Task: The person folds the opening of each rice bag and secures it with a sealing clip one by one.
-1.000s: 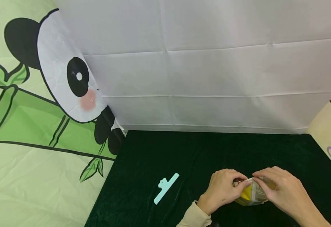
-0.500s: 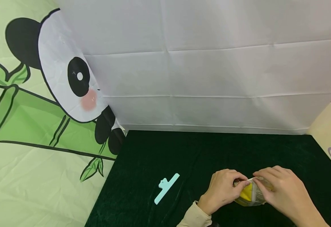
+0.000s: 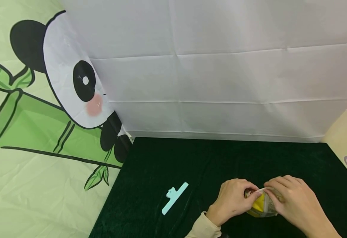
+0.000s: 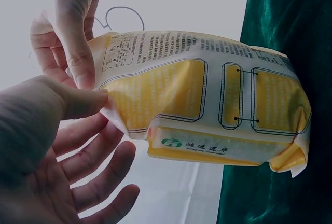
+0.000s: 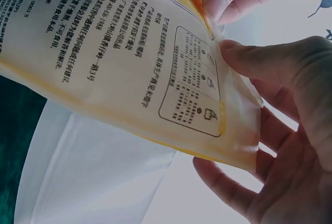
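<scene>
Bag (image 3: 258, 203) is showing over the table's (image 3: 221, 162) near right, left hand (image 3: 234, 197) and right hand (image 3: 293, 199) each pinching its top edge (image 3: 264, 188) thumb-to-finger, other fingers loosely bent, and is seeming light, soft and perhaps slippery, that flat edge probably offering the surest hold.

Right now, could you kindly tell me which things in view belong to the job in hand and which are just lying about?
In the job:
yellow-and-white packet
left hand, pinching its edge
right hand, pinching its edge

Apparently just lying about or scenery:
light blue clip, untouched on the green cloth; its link to the packet unclear
panda backdrop
</scene>
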Motion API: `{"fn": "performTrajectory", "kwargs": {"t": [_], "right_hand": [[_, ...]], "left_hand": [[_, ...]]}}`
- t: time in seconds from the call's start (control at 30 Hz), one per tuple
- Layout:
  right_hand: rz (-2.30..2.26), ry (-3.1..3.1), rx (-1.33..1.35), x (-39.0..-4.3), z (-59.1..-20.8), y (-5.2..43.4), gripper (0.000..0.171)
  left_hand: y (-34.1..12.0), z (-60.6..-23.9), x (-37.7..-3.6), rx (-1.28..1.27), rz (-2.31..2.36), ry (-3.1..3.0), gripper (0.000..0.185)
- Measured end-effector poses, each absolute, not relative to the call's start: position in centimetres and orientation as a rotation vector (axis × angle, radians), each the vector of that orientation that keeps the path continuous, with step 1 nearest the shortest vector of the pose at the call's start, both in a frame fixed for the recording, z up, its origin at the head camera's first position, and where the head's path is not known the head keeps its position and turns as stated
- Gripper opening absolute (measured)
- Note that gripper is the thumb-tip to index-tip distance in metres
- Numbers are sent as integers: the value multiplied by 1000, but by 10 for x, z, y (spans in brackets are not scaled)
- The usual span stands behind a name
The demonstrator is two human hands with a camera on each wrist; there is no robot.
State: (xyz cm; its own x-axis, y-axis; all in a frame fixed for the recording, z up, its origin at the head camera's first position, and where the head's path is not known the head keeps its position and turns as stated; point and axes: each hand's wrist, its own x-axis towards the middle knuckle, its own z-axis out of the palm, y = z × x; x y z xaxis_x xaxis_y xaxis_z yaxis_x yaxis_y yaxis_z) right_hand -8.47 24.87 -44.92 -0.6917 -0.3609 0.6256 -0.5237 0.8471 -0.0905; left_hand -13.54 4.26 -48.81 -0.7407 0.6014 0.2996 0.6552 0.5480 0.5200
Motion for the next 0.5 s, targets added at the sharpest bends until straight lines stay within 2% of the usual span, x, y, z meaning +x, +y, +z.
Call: {"fn": "performTrajectory", "kwargs": {"t": [0.5], "right_hand": [[324,-2438,618,-78,-446,242,76]], "left_hand": [[38,-490,-132,-1096,-929,-2694,31]]}}
